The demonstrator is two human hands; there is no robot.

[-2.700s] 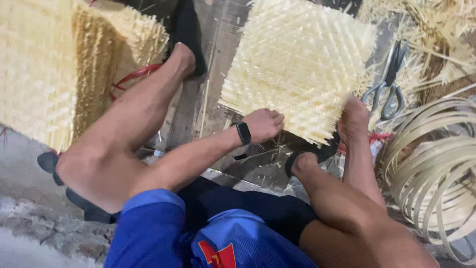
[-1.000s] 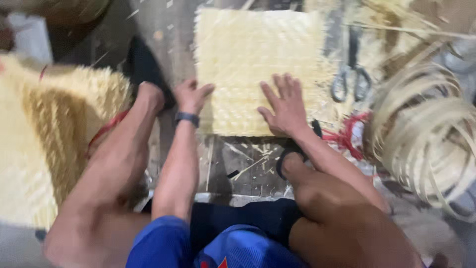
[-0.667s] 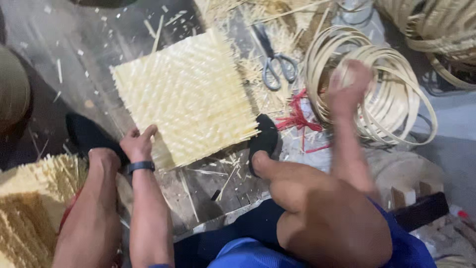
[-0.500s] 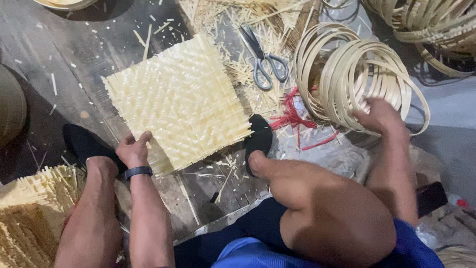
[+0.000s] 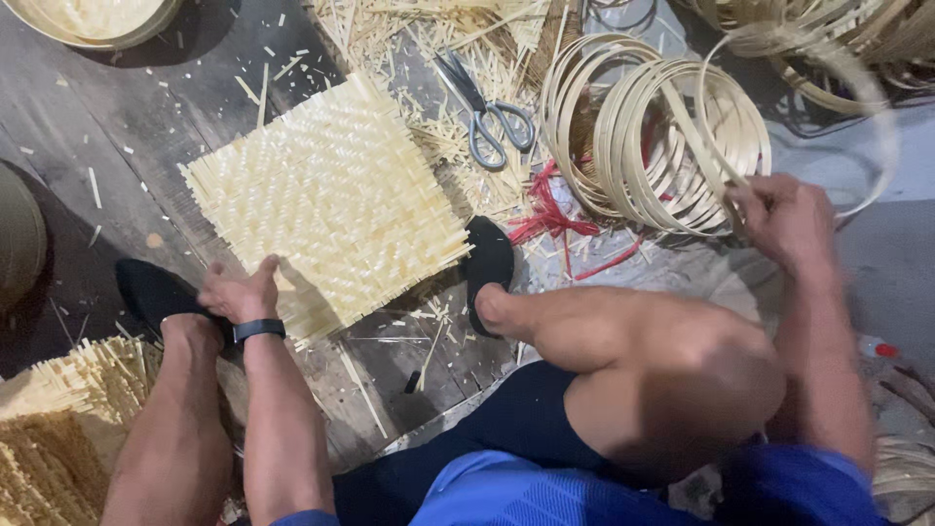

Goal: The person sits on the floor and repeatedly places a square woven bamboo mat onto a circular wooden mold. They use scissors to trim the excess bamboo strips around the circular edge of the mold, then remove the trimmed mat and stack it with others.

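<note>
Your left hand (image 5: 239,290) rests flat on the near corner of the woven mat (image 5: 326,200), fingers spread and pressing down rather than gripping, so the mat lies pinned on the dark floorboards (image 5: 127,117) between your two black shoes. Your right hand (image 5: 784,216) is well apart from it, closed around a thin pale hoop (image 5: 847,88) that it lifts off the stack of bamboo rings (image 5: 653,136); the fingers are curled tight on the strip, though the hoop itself is blurred. The step in hand looks like fetching a ring while holding the mat in place. Bringing that hoop across to the mat would call for clearing the rest of the stack, so that no other ring comes along with it, and for keeping the left palm down so the weave does not slide. The scissors (image 5: 482,107) lie open-handled on the litter of straw trimmings just beyond the mat, near a scrap of red string (image 5: 550,209). No packages, labels or signs show here; the only container is a round basket (image 5: 93,19) at the top left edge.
</note>
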